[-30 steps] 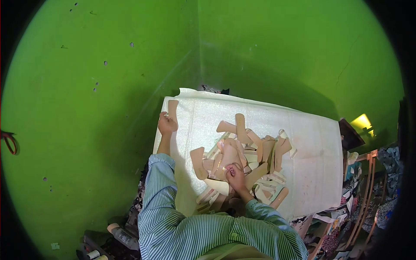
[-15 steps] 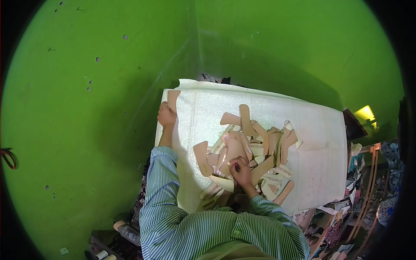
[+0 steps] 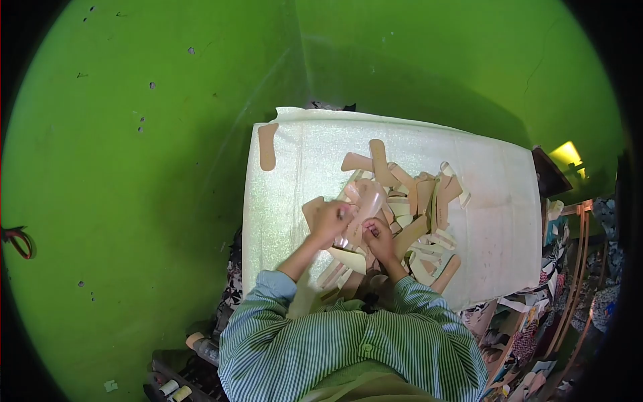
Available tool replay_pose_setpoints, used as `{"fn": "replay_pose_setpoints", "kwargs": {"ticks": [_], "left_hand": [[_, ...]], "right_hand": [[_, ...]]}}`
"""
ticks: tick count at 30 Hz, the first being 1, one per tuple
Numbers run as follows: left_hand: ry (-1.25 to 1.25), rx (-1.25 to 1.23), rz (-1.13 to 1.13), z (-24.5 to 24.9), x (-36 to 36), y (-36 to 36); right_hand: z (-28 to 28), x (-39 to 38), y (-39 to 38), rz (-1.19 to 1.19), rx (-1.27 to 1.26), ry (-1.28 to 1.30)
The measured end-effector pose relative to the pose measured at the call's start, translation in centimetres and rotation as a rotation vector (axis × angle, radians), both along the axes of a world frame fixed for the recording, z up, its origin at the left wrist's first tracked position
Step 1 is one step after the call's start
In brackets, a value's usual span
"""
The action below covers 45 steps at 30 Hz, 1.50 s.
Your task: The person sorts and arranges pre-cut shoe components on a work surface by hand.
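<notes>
A loose pile of tan shoe insoles lies on the white-covered table. My right hand [image 3: 379,241] is closed at the lower end of one insole [image 3: 368,204], whose surface shines as if a clear film lay on it. Just left of that insole, over the pile, is my left hand [image 3: 331,222], its fingers curled but smeared by motion; whether it holds anything I cannot make out. A single insole [image 3: 267,147] rests apart near the table's far left corner. Beneath my left hand another insole [image 3: 311,211] is partly hidden.
The white sheet [image 3: 495,228] covers the table up to the green walls [image 3: 167,167]. Fabric and scraps hang around a wooden frame [image 3: 577,268] at right. Thread spools [image 3: 169,387] and a bottle [image 3: 201,345] sit low at left.
My left hand has left the insole at the far left corner, which now lies there alone, and has come right to the pile. The right hand is still at the shiny insole.
</notes>
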State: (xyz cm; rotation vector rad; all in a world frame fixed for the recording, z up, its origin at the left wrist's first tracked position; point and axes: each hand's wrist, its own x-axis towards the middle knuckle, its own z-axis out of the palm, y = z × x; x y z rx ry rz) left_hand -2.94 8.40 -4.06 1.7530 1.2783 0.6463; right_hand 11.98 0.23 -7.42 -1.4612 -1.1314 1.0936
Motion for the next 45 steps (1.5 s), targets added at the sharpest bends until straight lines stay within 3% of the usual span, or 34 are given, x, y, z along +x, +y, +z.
{"fn": "replay_pose_setpoints", "kwargs": {"ticks": [7,9,12,14,16,18,21,31,37,39,40,42,43,45], "left_hand": [[0.110,0.194,-0.021,-1.7,0.4,-2.7],[-0.052,0.180,0.145,-1.6,-0.1,-2.4],[-0.066,0.139,0.194,-2.6,-2.5,0.1],[-0.249,0.044,0.462,-4.1,-4.0,0.8],[-0.206,0.009,0.616,-5.0,-6.4,1.9],[0.236,0.026,0.766,-4.2,-8.3,2.5],[0.445,-0.098,0.737,-3.2,-10.4,2.7],[0.536,-0.098,0.687,-1.2,-10.3,2.1],[0.615,0.203,0.744,-2.2,-10.9,1.7],[0.669,0.400,0.741,-1.8,-10.3,1.3],[0.667,0.402,0.741,-1.2,-9.7,1.0],[0.574,0.296,0.552,-0.1,-8.4,-0.2],[0.493,0.211,0.460,0.0,-7.8,-0.8],[0.587,-0.083,0.248,0.4,-6.3,-1.9]], "right_hand": [[-0.5,-0.1,-0.1,-0.024,0.027,0.083],[-0.5,-0.3,0.1,-0.036,0.085,0.132],[-0.9,-0.1,0.1,-0.021,0.058,0.029],[-0.3,-0.1,0.0,-0.013,0.028,0.014],[0.0,-0.1,-0.2,-0.003,-0.005,-0.001],[-0.1,-0.2,-0.2,-0.002,0.018,-0.015],[-0.4,0.0,-0.2,0.003,0.030,-0.030],[0.5,0.0,-0.4,-0.001,0.025,-0.080],[2.9,-0.3,0.8,0.113,0.017,-0.215],[4.6,-1.4,1.5,0.101,0.115,-0.466],[5.2,-2.0,1.8,0.100,0.117,-0.467],[6.0,-3.4,2.3,0.146,0.283,-0.619],[6.1,-3.8,2.5,0.250,0.136,-0.689],[5.8,-5.0,2.4,0.227,0.110,-0.798]]}}
